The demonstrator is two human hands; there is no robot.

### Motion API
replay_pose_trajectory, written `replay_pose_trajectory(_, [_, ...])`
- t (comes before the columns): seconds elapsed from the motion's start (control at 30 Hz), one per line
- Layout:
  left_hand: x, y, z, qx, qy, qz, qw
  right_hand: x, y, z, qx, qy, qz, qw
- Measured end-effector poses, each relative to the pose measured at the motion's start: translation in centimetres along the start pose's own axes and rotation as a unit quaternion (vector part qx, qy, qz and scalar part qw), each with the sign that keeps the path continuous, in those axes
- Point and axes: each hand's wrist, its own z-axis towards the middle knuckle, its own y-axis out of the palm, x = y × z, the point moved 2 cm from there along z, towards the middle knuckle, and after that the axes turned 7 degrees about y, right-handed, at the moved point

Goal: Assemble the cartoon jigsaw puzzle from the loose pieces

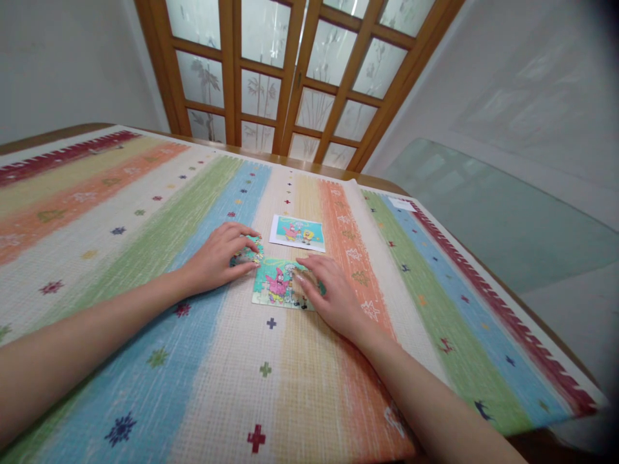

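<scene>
A jigsaw puzzle (pixel 276 288) with a pink starfish figure and other cartoon figures lies on the striped tablecloth, its pieces mostly joined. My right hand (pixel 327 287) rests over its right side, fingers apart and tips touching or close to the surface; part of the picture is hidden under them. To the left, my left hand (pixel 225 254) curves over a small group of loose puzzle pieces (pixel 256 247), with thumb and fingers spread. Nothing is visibly gripped in either hand. Just behind the puzzle lies a reference card (pixel 298 233) printed with a similar cartoon scene.
The striped tablecloth (pixel 242 367) covers the table, with snowflakes, crosses and deer printed on it. A small white paper (pixel 401 204) lies near the far right edge. Beyond the table stand wooden doors (pixel 285 77) with frosted panes.
</scene>
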Motion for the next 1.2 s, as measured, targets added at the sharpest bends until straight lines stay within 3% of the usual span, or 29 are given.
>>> replay_pose_trajectory(0.3, [5.2, 0.9, 0.9, 0.038, 0.043, 0.012, 0.998, -2.8, 0.3, 0.0, -0.028, 0.020, 0.019, 0.999])
replay_pose_trajectory(0.67, [6.8, 0.9, 0.9, 0.062, 0.103, 0.077, 0.990, -3.9, 1.2, 0.2, -0.011, 0.042, 0.129, 0.991])
replay_pose_trajectory(0.83, [6.4, 1.0, 0.7, 0.059, 0.110, 0.074, 0.989, -2.8, 0.3, 0.5, 0.026, 0.047, 0.154, 0.987])
replay_pose_trajectory(1.0, [4.4, 1.1, 0.3, 0.041, 0.062, 0.074, 0.995, 0.2, -1.3, 0.9, 0.056, 0.074, 0.126, 0.988])
replay_pose_trajectory(1.2, [-0.2, -0.3, -0.3, 0.046, -0.020, 0.113, 0.992, 1.6, -1.2, 0.9, -0.011, 0.097, 0.047, 0.994])
